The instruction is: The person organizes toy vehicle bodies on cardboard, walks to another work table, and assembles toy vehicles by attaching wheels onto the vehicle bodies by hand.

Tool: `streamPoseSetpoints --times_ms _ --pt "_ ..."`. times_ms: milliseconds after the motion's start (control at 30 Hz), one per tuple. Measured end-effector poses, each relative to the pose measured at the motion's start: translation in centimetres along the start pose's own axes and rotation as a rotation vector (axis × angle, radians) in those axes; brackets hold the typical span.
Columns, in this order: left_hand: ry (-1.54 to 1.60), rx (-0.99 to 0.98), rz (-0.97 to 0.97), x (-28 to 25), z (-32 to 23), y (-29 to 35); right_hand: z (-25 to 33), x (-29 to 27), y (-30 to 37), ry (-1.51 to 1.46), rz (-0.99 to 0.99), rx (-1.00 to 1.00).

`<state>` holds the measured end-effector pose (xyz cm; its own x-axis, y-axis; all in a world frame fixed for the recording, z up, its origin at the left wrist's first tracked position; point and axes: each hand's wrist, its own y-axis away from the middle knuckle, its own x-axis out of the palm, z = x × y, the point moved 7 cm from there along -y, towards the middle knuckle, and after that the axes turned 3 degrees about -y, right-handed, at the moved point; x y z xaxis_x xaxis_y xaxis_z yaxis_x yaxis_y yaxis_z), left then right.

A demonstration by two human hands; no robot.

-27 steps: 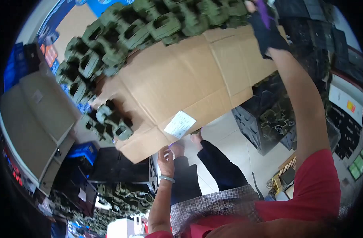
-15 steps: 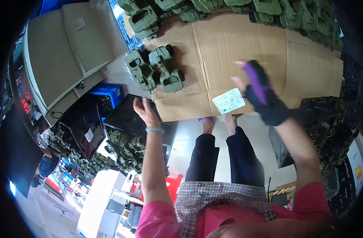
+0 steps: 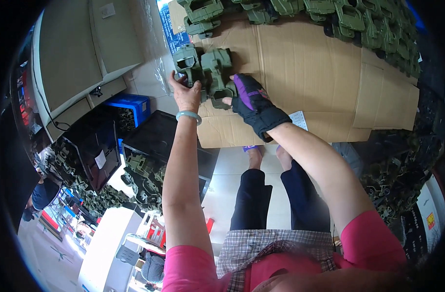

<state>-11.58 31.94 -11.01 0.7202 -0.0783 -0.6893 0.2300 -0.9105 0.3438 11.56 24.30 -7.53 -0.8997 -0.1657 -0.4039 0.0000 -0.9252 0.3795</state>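
Observation:
Two dark green plastic toy vehicles stand side by side at the left end of a flattened cardboard sheet (image 3: 305,68). My bare left hand (image 3: 186,95), with a pale bangle at its wrist, has its thumb and fingers round the near end of the left toy vehicle (image 3: 187,61). My right hand (image 3: 251,100) wears a black and purple fingerless glove. Its bare fingertips are at the near right side of the right toy vehicle (image 3: 217,63). Part of each vehicle's near end is hidden by my hands. A white printed card (image 3: 299,119) lies partly behind my right forearm.
Rows of similar green vehicles (image 3: 373,29) line the cardboard's far edge. To the left are a blue crate (image 3: 140,104), a black bin (image 3: 157,134) and heaps of green parts (image 3: 144,180). More parts (image 3: 388,180) lie at the right. A grey cabinet (image 3: 67,53) stands at the far left.
My left hand has reached forward to the left toy vehicle. My right hand has swung left across the cardboard to the right one. The view has shifted slightly, and my right forearm now covers part of the card.

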Motion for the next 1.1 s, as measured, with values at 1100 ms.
streamPoseSetpoints --times_ms 1100 --pt "0.435 -0.16 0.351 4.6 -3.8 10.0 -0.3 -10.6 7.1 -0.015 -0.433 -0.253"
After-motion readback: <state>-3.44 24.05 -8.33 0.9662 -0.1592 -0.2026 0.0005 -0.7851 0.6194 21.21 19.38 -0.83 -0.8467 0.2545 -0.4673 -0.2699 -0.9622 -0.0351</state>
